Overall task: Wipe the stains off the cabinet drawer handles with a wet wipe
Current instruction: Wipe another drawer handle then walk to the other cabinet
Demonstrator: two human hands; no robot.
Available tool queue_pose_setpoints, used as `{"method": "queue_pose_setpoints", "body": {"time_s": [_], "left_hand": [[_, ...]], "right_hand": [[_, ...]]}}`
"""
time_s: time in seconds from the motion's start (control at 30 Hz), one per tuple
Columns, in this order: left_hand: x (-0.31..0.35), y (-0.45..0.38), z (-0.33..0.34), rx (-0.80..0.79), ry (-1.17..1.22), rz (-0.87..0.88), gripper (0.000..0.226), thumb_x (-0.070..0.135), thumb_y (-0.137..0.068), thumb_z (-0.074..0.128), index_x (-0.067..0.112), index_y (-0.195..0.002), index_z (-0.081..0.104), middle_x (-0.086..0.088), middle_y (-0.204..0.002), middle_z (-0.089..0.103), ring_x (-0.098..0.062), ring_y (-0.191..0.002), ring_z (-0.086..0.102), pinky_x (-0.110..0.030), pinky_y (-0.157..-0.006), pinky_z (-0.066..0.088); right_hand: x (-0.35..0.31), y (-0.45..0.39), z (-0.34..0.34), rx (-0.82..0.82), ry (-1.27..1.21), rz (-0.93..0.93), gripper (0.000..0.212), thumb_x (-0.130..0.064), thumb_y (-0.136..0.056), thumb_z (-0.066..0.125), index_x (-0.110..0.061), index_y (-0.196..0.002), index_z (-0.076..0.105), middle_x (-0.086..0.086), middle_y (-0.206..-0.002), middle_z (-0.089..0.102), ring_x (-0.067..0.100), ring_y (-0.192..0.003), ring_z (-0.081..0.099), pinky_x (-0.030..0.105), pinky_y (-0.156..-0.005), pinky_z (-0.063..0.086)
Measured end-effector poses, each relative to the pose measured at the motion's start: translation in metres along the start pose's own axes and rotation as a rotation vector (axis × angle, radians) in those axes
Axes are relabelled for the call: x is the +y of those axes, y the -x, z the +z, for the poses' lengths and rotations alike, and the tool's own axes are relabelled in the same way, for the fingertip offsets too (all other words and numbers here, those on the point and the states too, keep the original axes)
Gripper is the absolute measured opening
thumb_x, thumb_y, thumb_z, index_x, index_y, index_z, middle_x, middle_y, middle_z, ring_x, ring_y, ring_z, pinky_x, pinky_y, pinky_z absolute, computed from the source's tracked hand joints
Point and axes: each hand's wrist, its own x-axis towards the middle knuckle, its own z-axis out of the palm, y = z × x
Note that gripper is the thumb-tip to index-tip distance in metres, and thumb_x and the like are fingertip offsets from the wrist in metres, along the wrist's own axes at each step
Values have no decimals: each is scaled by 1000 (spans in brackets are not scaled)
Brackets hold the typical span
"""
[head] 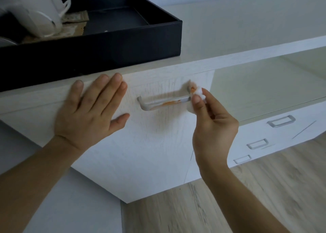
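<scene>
Wet wipe (pixel 198 93) between right fingers (pixel 196 100), at handle (pixel 164 101) end.

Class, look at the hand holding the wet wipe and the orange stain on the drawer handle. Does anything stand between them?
Nothing visible does. The right hand pinches the wet wipe at the right end of the drawer handle, and the orange stain lies exposed along the bar just to its left. The left hand rests flat on the drawer front, clear of the handle.

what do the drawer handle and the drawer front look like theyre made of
Drawer handle: probably brushed metal, going by its silvery grey sheen; orange stains sit on it. Drawer front: likely laminate or painted wood, matt white with faint grain lines.
</scene>
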Motion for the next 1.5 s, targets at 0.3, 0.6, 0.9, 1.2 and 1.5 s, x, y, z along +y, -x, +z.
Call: {"method": "queue_pose_setpoints", "body": {"time_s": [0.3,0.6,0.9,1.2,1.5], "left_hand": [[2,-1,-3,15,18,-5,77,51,-95,41,-2,-148,21,-17,-158,3,-28,-146,3,-45,-117,4],[2,0,-2,20,27,-18,76,50,-95,41,-3,-147,22,-16,-158,3,-29,-146,2,-45,-118,2],[3,1,-2,9,29,-19,77,50,-96,40,-3,-148,19,-16,-158,0,-29,-146,0,-45,-118,1],[3,1,-2,8,30,-16,77,49,-95,40,-3,-148,18,-17,-158,-2,-29,-146,-2,-45,-118,0],[4,1,-2,-11,34,-19,77,50,-96,38,-2,-149,15,-16,-158,-5,-29,-146,-4,-44,-118,-1]], "right_hand": [[-4,10,2,56,-34,4,19,-16,-82,71,-29,-96,71,-10,-94,73,-3,-91,66,10,-81,51],[-1,12,8,98,12,-64,16,-18,-77,75,-31,-84,70,-10,-89,67,-1,-84,65,22,-82,55],[6,8,6,97,25,-154,17,-19,-77,76,-31,-78,64,-12,-86,64,-5,-81,61,13,-74,49],[14,14,10,35,74,-283,22,-14,-76,77,-25,-74,58,-13,-82,59,-5,-78,57,11,-69,47],[15,13,8,71,81,-287,24,-18,-77,77,-33,-75,58,-15,-82,60,-6,-78,57,11,-70,47]]}}
